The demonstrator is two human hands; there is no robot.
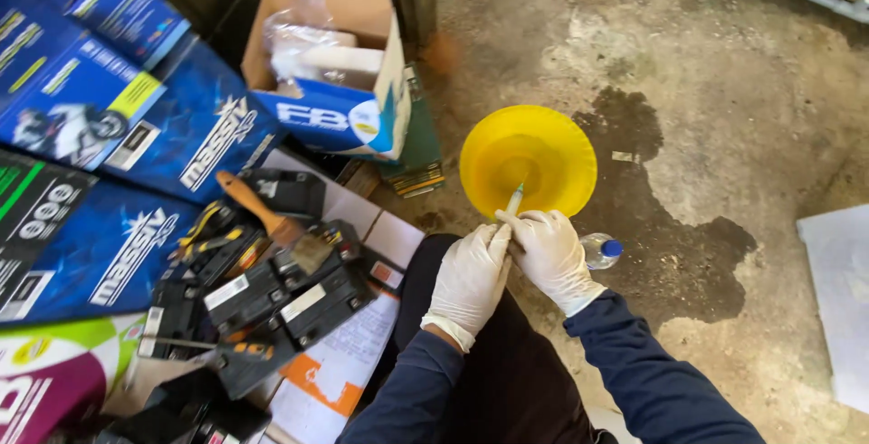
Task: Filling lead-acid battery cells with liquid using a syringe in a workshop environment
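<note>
The stained concrete floor point(742, 109) carries a yellow funnel-like bowl point(528, 160) near its dark wet patch point(674, 245). To the left lie blue cartons point(136, 136), an open cardboard box point(339, 64), and black batteries point(272, 299) on printed sheets point(348, 353).

floor: rough grey concrete floor point(724, 91), dark wet stain point(670, 227) near middle
left: blue cartons point(136, 136) stacked, small black batteries point(272, 299) on paper sheets
light: daylight, soft, no hard shadows
</note>
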